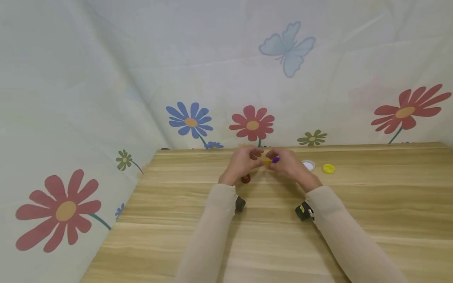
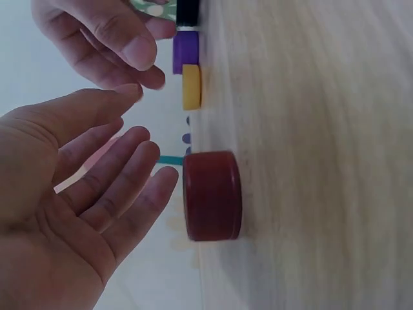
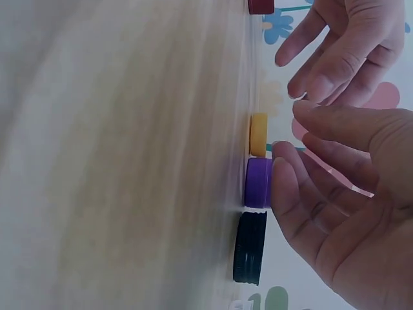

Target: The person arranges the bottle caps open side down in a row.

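Both hands are raised a little above the wooden table, facing each other, fingertips close together. The left hand (image 1: 244, 163) has its fingers loosely bent and spread, with nothing visible in it. A dark red round lid (image 2: 212, 196) stands on the table beside it. Loosely bent too are the fingers of the right hand (image 1: 288, 163), with no object visible between thumb and fingers. Near its fingertips are an orange-yellow cap (image 3: 259, 135) and a purple cap (image 3: 259, 183), with a black ridged cap (image 3: 250, 248) beside them. Whether the two thumbs touch, I cannot tell.
Right of the right hand lie a white round lid (image 1: 308, 165) and a bright yellow lid (image 1: 328, 169). A pale cloth (image 1: 219, 78) printed with flowers and a butterfly hangs along the table's back edge and left side.
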Motion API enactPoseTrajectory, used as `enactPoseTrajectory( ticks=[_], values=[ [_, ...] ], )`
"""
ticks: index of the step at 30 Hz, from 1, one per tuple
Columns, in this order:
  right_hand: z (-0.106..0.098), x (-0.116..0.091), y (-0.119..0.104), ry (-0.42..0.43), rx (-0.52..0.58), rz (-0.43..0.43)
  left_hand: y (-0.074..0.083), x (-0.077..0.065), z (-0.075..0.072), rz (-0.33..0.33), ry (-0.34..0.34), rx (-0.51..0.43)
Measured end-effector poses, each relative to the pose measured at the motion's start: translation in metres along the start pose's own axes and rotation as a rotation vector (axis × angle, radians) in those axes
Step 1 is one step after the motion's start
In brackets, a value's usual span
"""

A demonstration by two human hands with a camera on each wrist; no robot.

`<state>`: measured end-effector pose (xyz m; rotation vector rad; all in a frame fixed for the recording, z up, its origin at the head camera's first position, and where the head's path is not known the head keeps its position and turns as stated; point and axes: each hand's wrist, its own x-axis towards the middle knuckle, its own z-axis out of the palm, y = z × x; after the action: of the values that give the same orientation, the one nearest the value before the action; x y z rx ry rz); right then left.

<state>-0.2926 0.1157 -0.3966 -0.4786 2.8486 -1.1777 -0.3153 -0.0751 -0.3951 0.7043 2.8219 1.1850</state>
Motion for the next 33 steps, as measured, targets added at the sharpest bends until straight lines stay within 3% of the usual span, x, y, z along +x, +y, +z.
enactPoseTrajectory(
  ticks=[9,33],
  values=[
    [-0.002,0.005,0.007,-0.009,-0.018,-0.022,0.005,0.003,0.009,-0.004,-0.036,0.035],
    [0.001,0.014,0.015,-0.017,-0.056,-0.084,0.002,0.005,0.010,-0.035,-0.083,0.100]
  ],
)
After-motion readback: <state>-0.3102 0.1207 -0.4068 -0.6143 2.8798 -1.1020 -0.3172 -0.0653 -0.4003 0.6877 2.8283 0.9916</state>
